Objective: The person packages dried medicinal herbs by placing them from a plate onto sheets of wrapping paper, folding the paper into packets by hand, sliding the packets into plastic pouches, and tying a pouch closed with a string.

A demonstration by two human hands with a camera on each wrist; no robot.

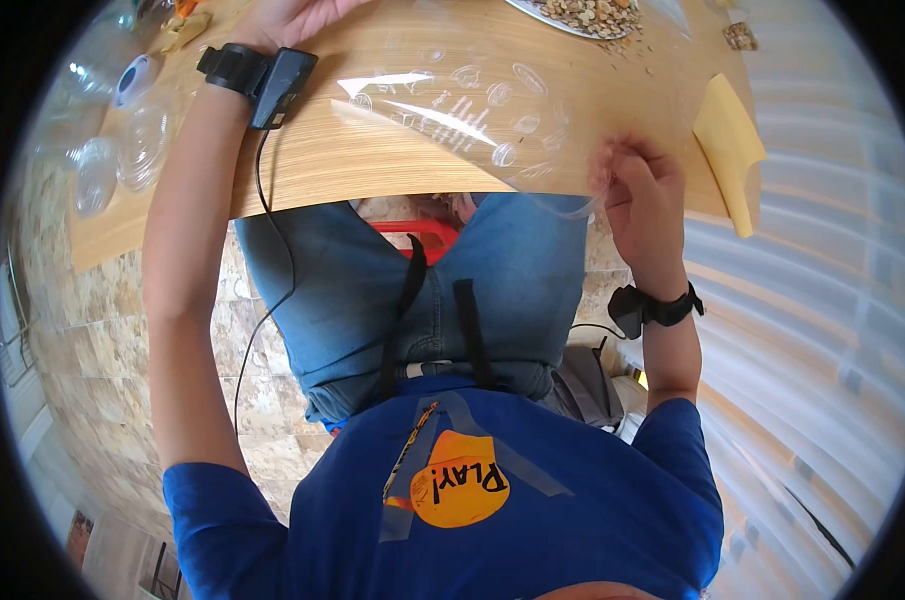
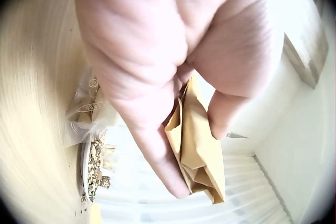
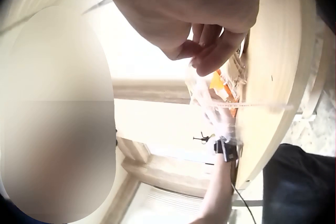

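My left hand point(image 1: 302, 20) reaches over the table, its fingers cut off by the top edge of the head view. In the left wrist view it holds a folded brown paper bag point(image 2: 202, 148) between thumb and fingers. A clear plastic bag point(image 1: 502, 110) with white printed drawings spreads over the table's front edge. The fingertips of my right hand point(image 1: 647, 195) pinch that plastic at its right side. Seen from the right wrist, those fingertips are drawn together, and the clear film hardly shows there.
At the back, a plate point(image 1: 547, 20) carries a mix of nuts and seeds, with crumbs spilled beside it. A yellow paper piece point(image 1: 727, 150) lies at the table's right edge. Clear plastic containers point(image 1: 142, 150) stand at the left. A cable point(image 1: 272, 200) hangs from the left wrist camera.
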